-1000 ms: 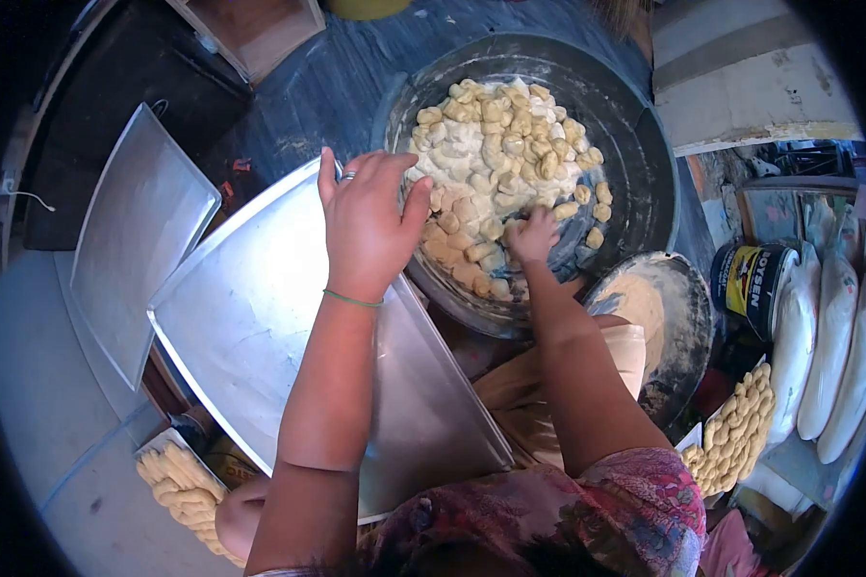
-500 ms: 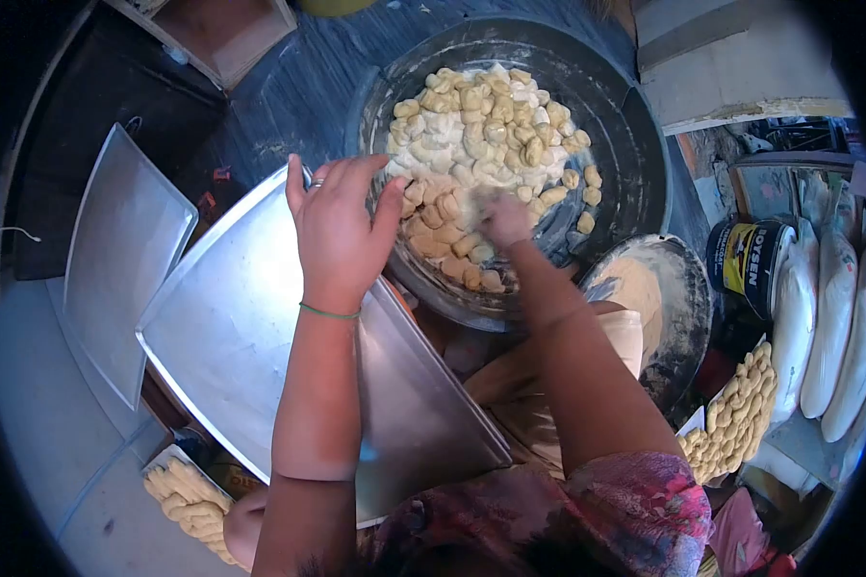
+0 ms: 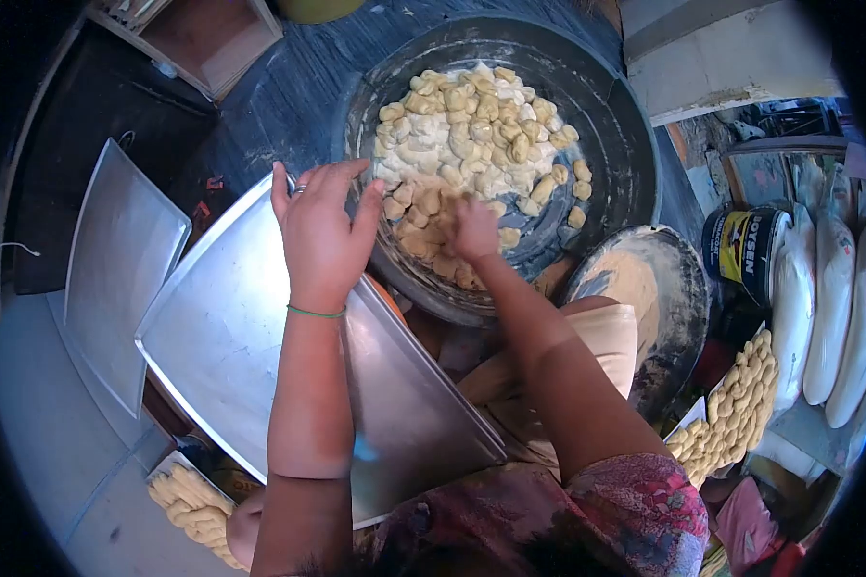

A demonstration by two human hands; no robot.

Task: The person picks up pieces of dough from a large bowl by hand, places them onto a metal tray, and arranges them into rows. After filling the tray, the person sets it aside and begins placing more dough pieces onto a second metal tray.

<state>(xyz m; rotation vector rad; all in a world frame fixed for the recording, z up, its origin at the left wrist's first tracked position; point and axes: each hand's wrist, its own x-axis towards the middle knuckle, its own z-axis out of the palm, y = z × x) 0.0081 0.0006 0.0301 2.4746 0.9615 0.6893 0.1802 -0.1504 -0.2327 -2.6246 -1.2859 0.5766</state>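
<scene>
A big dark round pan (image 3: 614, 115) holds a heap of small pale dough pieces (image 3: 471, 130) dusted with flour. My right hand (image 3: 473, 229) is down among the pieces at the pan's near side, fingers curled into them; whether it grips any I cannot tell. My left hand (image 3: 321, 231), with a ring and a green wristband, rests fingers spread on the far corner of a bare metal tray (image 3: 231, 337), right against the pan's left rim.
A second metal tray (image 3: 120, 269) lies to the left. A floured round board (image 3: 645, 288) sits right of the pan, then a paint can (image 3: 746, 252) and white sacks (image 3: 832, 308). Shaped dough pieces lie on trays at lower left (image 3: 188, 505) and lower right (image 3: 731, 413).
My right hand has slid left through the dough pieces along the pan's near side. My left hand stays on the tray corner. The view has shifted slightly.
</scene>
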